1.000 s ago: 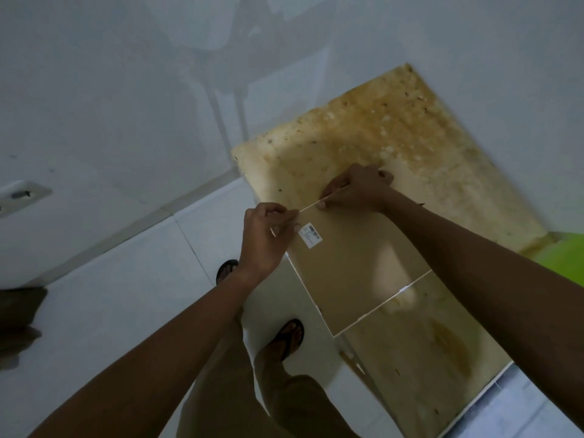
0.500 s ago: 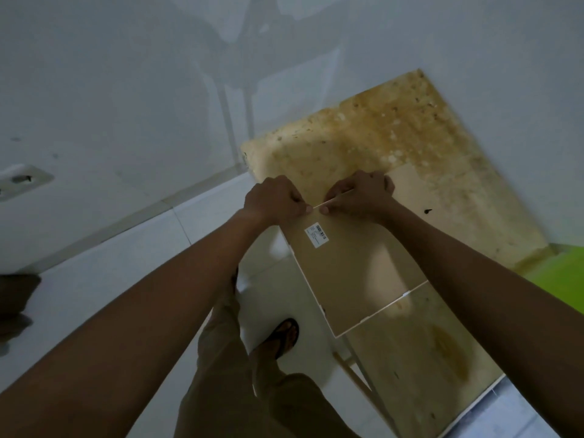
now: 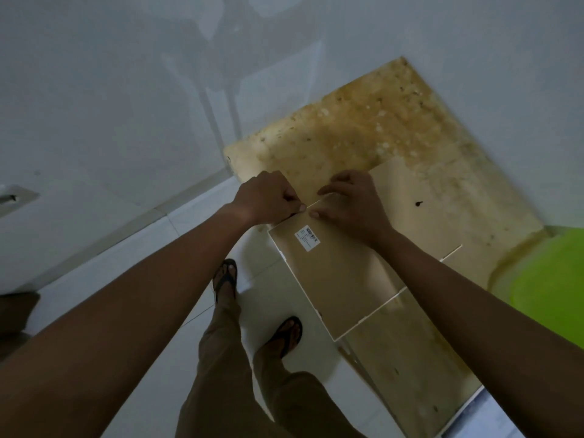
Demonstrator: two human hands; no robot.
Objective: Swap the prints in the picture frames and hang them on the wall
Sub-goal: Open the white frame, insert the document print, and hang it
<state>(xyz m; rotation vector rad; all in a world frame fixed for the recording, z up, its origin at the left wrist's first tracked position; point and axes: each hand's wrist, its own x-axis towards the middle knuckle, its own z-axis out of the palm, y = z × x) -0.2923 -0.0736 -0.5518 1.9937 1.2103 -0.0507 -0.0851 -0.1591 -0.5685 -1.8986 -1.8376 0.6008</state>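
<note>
A picture frame (image 3: pixel 341 279) lies face down on a stained wooden table (image 3: pixel 363 128), its brown backing board up and a white barcode label (image 3: pixel 307 238) near its far left corner. A second frame (image 3: pixel 420 216) lies face down beyond it, partly under my right arm. My left hand (image 3: pixel 268 197) grips the near frame's far left corner with curled fingers. My right hand (image 3: pixel 350 200) rests on the far edge, fingertips pinching at the rim next to the left hand. The prints are hidden.
A white wall (image 3: pixel 126 90) rises behind the table, meeting a white tiled floor (image 3: pixel 126 263). A bright green object (image 3: pixel 550 286) sits at the right edge of the table. My legs and sandalled feet (image 3: pixel 284 333) stand beside the table's left edge.
My left hand moved up from beside the label to the frame's far left corner, meeting my right hand. The view shifted and the second frame came into sight.
</note>
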